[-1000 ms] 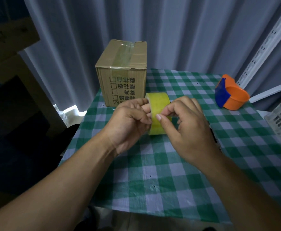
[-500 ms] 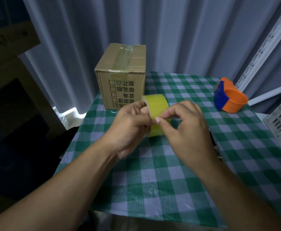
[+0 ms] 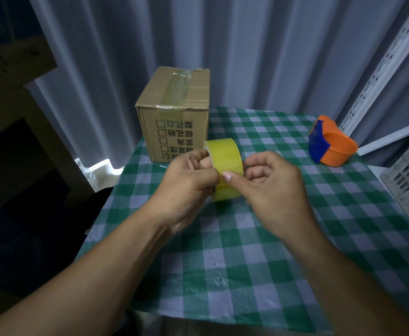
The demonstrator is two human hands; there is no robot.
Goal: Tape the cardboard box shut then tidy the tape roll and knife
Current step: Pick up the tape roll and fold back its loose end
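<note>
Grey curtain (image 3: 259, 44) behind; green-white check tablecloth (image 3: 235, 263) on small table. Cardboard box (image 3: 174, 117) at far left corner, flaps down, clear tape along top seam. Yellow tape roll (image 3: 225, 161) held upright above cloth, just in front of box. Left hand (image 3: 186, 187) grips roll, fingers curled on its side. Right hand (image 3: 271, 190) w/ thumb pressed on roll's face, other fingers curled behind. Orange-blue tape dispenser (image 3: 329, 146) far right. Knife not seen.
</note>
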